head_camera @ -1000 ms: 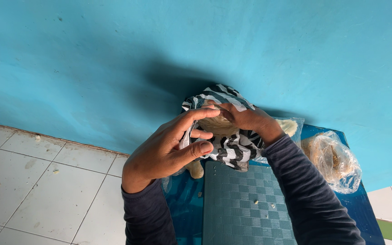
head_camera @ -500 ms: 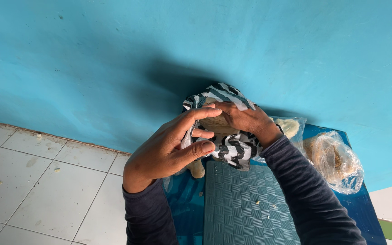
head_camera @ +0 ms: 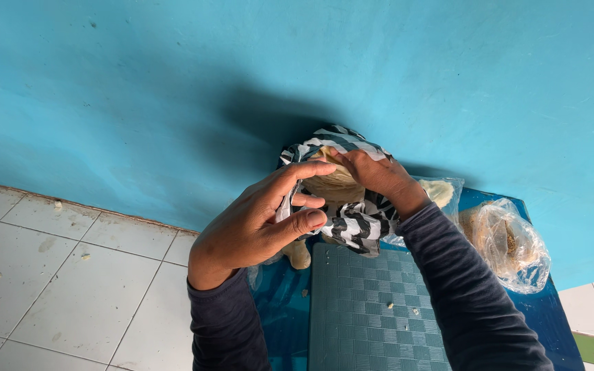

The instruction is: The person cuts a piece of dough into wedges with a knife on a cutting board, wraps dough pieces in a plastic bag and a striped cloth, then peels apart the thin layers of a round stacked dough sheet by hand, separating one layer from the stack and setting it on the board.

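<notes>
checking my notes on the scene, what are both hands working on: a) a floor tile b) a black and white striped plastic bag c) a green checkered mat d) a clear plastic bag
b: the left hand and right hand both grip the black and white striped plastic bag, while the clear plastic bag lies untouched to the right.

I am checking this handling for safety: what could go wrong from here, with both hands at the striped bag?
1. The left hand pinches only the rim of the black-and-white striped bag while the right hand reaches in; the thin plastic could tear or slip from that grip.
2. The beige contents could then spill onto the teal checkered mat.
3. The clear bag lies near the blue surface's edge; a right elbow nudge might push it off.
</notes>
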